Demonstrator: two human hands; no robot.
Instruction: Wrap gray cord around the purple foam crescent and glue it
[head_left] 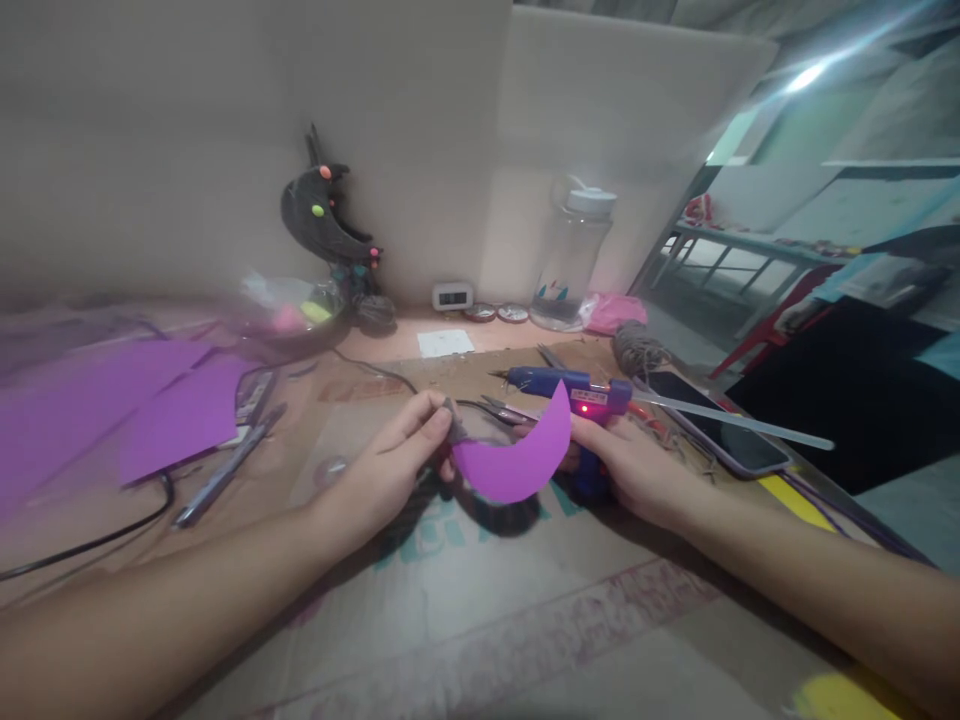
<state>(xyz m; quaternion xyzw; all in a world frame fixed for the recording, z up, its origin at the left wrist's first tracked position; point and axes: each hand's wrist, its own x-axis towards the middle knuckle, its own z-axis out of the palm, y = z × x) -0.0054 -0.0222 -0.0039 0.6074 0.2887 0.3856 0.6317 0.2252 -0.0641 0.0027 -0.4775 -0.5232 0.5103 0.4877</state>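
A purple paper crescent (510, 470) is held up in the middle of the view, curving upward at its right tip. My left hand (412, 445) pinches its left end, with a small dark grey piece (451, 418) under the thumb. A dark curved shape shows just below the crescent; whether it is shadow or material I cannot tell. My right hand (630, 465) is closed around the handle of a blue glue gun (551, 380), its nozzle pointing left and its red light lit. A clear glue stick (742, 420) juts out of its back. The crescent hides some right fingers.
Purple sheets (180, 400) and a pen (229, 468) lie left. Behind stand a bowl (289, 335), a black crescent ornament (322, 215), a small digital clock (452, 296) and a bottle (571, 260). Scissors (510, 412), grey yarn (637, 348) and a phone (720, 425) are near the gun.
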